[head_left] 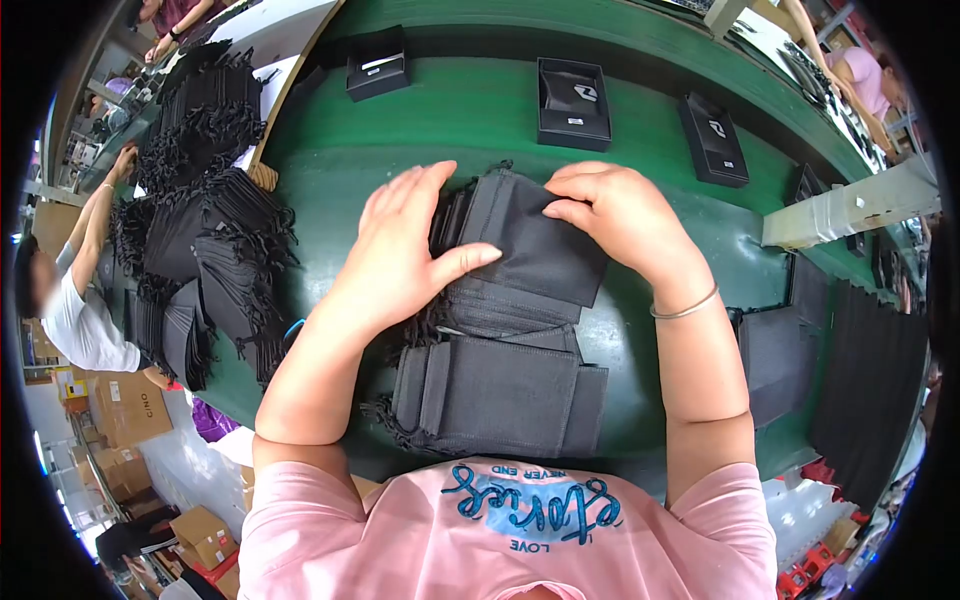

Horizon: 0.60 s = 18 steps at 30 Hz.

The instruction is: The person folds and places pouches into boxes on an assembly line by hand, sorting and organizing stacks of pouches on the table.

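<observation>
A black drawstring pouch (525,235) lies on top of a stack of similar pouches in front of me. My right hand (615,205) pinches its upper right edge between thumb and fingers. Along the left side of the stack, my left hand (408,235) is open, fingers stretched and thumb touching the pouch's face. Closer to my body lies another pile of black pouches (500,395), its cords bunched at the left end.
Large heaps of black pouches (195,230) stand at the left. Open black boxes (574,103) sit on the green conveyor (460,100) beyond the table. A metal post (850,208) rises at the right, above more black fabric (780,365). Other people work at left and far right.
</observation>
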Tool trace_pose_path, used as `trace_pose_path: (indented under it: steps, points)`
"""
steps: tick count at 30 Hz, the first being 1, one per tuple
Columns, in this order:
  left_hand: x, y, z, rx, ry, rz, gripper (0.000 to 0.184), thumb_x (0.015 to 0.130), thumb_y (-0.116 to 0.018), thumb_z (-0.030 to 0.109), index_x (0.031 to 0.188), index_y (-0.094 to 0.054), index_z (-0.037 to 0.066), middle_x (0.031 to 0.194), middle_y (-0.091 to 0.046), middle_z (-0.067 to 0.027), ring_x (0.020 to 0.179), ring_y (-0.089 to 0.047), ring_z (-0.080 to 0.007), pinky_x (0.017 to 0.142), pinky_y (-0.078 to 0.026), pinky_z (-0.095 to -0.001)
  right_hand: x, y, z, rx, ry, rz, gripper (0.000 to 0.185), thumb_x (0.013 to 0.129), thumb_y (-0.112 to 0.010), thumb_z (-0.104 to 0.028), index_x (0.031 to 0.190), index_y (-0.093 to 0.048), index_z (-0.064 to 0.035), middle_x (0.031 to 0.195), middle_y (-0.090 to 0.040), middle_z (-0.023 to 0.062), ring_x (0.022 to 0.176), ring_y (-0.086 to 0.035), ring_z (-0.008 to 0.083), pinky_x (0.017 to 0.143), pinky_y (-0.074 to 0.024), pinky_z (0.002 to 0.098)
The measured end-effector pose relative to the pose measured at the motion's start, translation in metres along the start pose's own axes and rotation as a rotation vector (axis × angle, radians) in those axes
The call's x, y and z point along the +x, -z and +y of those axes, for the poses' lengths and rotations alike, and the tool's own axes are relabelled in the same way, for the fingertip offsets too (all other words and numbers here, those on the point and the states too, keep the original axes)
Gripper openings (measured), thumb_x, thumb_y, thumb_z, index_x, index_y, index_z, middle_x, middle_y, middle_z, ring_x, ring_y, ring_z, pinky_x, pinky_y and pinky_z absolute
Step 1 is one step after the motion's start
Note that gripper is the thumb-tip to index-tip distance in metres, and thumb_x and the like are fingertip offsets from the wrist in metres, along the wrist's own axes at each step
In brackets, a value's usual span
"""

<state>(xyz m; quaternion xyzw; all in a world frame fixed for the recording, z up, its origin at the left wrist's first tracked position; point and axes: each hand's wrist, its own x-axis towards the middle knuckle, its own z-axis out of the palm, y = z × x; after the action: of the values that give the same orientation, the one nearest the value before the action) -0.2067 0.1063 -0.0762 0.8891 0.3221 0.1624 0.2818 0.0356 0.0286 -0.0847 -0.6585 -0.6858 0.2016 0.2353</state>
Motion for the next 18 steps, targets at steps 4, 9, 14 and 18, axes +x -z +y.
trace_pose_path:
  steps: [4, 9, 14, 18]
  points:
    - [0.014, 0.014, 0.016, 0.129, -0.155, -0.003, 0.065, 0.076, -0.077, 0.031, 0.128, -0.049, 0.003, 0.117, -0.058, -0.018, 0.112, -0.054, -0.0301, 0.098, -0.041, -0.041, -0.006, 0.037, -0.025, 0.093, 0.014, -0.119, 0.02, 0.081, -0.066, 0.0, 0.101, -0.065, -0.0014, 0.103, -0.068, 0.0087, 0.081, -0.062, 0.0187, 0.074, -0.0486, 0.0266]
    - [-0.007, 0.01, 0.037, 0.012, -0.215, 0.006, 0.051, 0.079, -0.074, 0.025, 0.12, -0.054, 0.002, 0.105, -0.062, -0.0132, 0.098, -0.059, -0.0287, 0.084, -0.048, -0.0376, -0.013, 0.023, -0.024, 0.612, -0.016, 0.047, 0.018, 0.082, -0.058, 0.008, 0.096, -0.066, 0.0002, 0.103, -0.068, 0.0099, 0.079, -0.061, 0.0159, 0.072, -0.049, 0.0236]
    - [-0.007, -0.009, 0.051, 0.146, -0.336, 0.255, 0.03, 0.082, -0.071, 0.013, 0.107, -0.061, -0.001, 0.105, -0.064, -0.0132, 0.085, -0.061, -0.0281, 0.076, -0.05, -0.0348, -0.002, -0.005, -0.032, 0.853, -0.055, 0.07, 0.021, 0.082, -0.055, 0.011, 0.097, -0.066, 0.001, 0.104, -0.067, 0.0108, 0.074, -0.059, 0.0132, 0.066, -0.0498, 0.0218]
    - [-0.004, -0.004, 0.031, 0.087, -0.252, 0.249, 0.029, 0.083, -0.068, 0.008, 0.11, -0.058, 0.0, 0.093, -0.065, -0.0089, 0.076, -0.063, -0.0249, 0.068, -0.05, -0.0325, -0.006, 0.015, -0.039, 1.006, -0.177, -0.054, 0.018, 0.082, -0.06, 0.009, 0.096, -0.066, 0.0007, 0.096, -0.067, 0.0089, 0.069, -0.057, 0.0114, 0.06, -0.048, 0.0199]
